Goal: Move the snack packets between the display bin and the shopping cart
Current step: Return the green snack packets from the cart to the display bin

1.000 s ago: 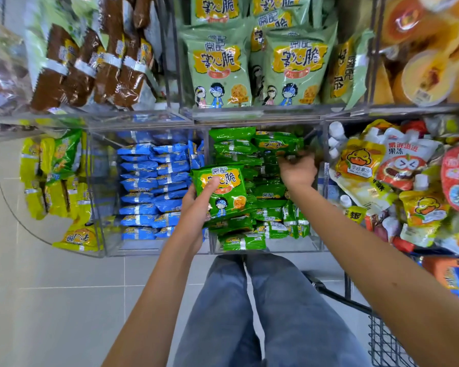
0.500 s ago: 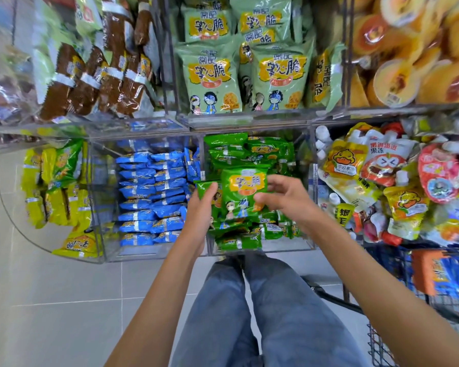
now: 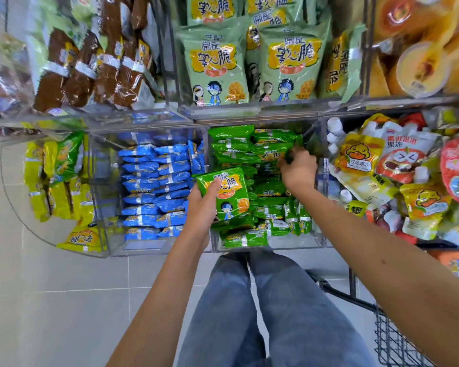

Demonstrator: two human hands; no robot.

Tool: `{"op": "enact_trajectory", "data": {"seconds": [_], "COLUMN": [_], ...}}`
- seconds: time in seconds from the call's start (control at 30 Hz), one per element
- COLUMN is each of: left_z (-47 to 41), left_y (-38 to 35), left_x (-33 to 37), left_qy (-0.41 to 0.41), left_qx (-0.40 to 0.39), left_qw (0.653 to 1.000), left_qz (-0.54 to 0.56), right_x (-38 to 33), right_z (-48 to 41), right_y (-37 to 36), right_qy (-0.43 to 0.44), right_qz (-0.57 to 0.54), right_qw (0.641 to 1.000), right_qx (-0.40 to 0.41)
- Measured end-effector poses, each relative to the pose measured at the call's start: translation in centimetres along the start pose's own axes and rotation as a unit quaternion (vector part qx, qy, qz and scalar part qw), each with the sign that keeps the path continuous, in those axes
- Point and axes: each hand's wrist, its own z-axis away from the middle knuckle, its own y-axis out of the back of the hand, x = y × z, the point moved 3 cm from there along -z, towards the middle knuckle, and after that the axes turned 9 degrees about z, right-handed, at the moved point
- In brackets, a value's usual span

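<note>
We grip a green foil snack packet in our left hand over the clear plastic display bin; right hand, at two o'clock, digs in, grip unclear; wire shopping cart at five o'clock not yet reached.

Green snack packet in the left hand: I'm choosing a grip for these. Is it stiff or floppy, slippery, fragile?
Probably light: the left hand holds the green snack packet level from one edge, thumb on top. The glossy film looks slippery. It seems puffed, so the contents may crush easily.
</note>
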Motion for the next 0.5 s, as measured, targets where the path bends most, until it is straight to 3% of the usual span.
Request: {"op": "enact_trajectory", "data": {"seconds": [0.2,0.33,0.43,0.5], "left_z": [-0.3,0.0,0.6,1.2], "left_y": [-0.7,-1.2,-1.8,-2.3], "left_x": [0.0,0.2,0.5,0.7], "left_qy": [-0.008,-0.025,-0.057,-0.096], "left_qx": [-0.025,-0.029,-0.052,-0.093], "left_qw": [1.000,0.999,0.996,0.989], "left_qz": [-0.004,-0.021,-0.042,-0.065], "right_x": [-0.2,0.8,0.2,-0.5], "right_z": [-0.2,3.3,6.8,8.2], "right_y": [0.4,1.7,2.2,2.6], "right_qy": [-0.017,-0.052,-0.007,0.048], "right_qz": [0.009,-0.162,-0.332,-0.356], "right_qw": [1.000,0.985,0.940,0.917], "right_qx": [-0.018,0.035,-0.082,-0.175]}}
